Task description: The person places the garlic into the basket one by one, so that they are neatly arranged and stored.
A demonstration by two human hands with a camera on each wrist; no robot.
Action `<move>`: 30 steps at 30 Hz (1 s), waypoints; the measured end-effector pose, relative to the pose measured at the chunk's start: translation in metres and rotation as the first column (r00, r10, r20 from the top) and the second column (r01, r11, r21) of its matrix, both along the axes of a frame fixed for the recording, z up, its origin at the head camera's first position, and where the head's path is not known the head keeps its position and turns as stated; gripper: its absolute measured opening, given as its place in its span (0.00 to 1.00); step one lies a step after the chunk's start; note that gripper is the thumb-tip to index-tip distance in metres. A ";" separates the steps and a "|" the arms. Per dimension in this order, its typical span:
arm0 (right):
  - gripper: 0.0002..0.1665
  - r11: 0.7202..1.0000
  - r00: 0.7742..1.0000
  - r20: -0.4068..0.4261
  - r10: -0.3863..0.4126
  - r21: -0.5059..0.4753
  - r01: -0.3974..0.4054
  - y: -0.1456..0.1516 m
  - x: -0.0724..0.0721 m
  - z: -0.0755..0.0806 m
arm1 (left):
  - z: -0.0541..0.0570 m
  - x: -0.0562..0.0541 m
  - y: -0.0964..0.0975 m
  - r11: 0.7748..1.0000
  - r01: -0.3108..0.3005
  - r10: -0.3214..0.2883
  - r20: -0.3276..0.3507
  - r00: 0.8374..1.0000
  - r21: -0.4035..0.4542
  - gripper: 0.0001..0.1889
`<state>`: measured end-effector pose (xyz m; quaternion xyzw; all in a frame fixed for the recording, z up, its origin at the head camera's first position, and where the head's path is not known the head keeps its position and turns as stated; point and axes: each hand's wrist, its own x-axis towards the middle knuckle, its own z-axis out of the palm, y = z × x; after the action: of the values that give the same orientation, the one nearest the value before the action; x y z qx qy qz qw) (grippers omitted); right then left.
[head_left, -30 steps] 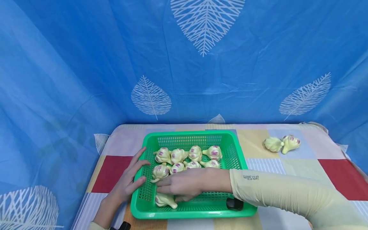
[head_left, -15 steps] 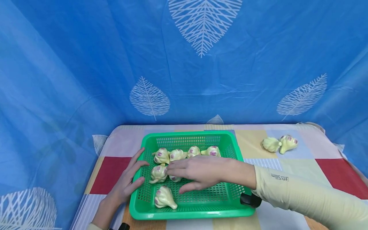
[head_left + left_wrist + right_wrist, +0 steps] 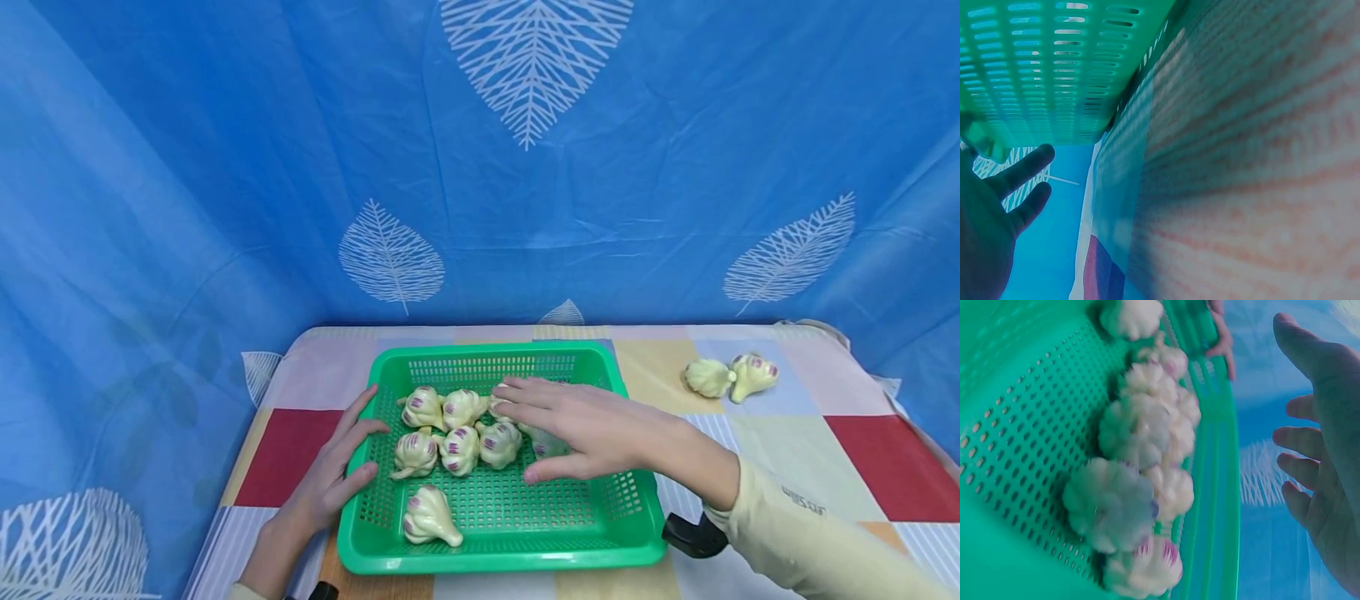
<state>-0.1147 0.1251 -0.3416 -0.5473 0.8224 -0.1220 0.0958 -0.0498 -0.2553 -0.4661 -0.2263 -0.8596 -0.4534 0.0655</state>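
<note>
A green plastic basket [image 3: 495,562] holds several garlic bulbs. They lie in two rows, a far one with a bulb [image 3: 422,408] at its left end and a nearer one with a bulb [image 3: 459,451] in its middle. A single garlic bulb [image 3: 430,515] lies apart in the near left corner. My left hand [image 3: 328,482] rests at the basket's left rim with fingers spread. Above the right part of the rows, my right hand [image 3: 588,425] hovers with straight fingers and holds nothing, partly hiding the bulbs there. The right wrist view shows that hand [image 3: 1335,450] apart from the bulbs.
Two more garlic bulbs, one [image 3: 708,377] beside another [image 3: 753,377], lie on the patchwork tablecloth [image 3: 787,458] right of the basket. A blue curtain [image 3: 645,208] with white leaf prints hangs behind the table and along its sides.
My right hand has lifted away from the near-left bulb and moved right and back across the rows, uncovering that bulb and the nearer row's left part. The left hand stays at the rim.
</note>
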 end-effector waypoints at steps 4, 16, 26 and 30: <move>0.47 0.992 0.995 -0.025 -0.099 -0.079 0.097 0.022 0.000 -0.010 | 0.001 0.000 0.000 1.000 0.001 -0.001 0.002 1.000 0.003 0.22; 0.47 0.805 0.846 0.089 -0.526 -0.267 0.529 0.102 0.019 -0.049 | -0.001 0.000 0.000 1.000 0.017 -0.017 -0.009 1.000 0.010 0.21; 0.45 0.520 0.666 0.210 -0.716 -0.476 0.709 0.178 0.043 -0.090 | 0.002 0.000 0.001 1.000 0.017 -0.018 0.012 1.000 0.013 0.22; 0.42 0.410 0.542 0.263 -0.798 -0.423 0.808 0.207 0.054 -0.105 | 0.002 0.000 0.001 1.000 0.021 -0.021 0.012 1.000 0.015 0.22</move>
<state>-0.0605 0.3323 -0.4471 -0.0897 0.9200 -0.3652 -0.1105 -0.0501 -0.2545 -0.4642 -0.2319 -0.8543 -0.4617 0.0573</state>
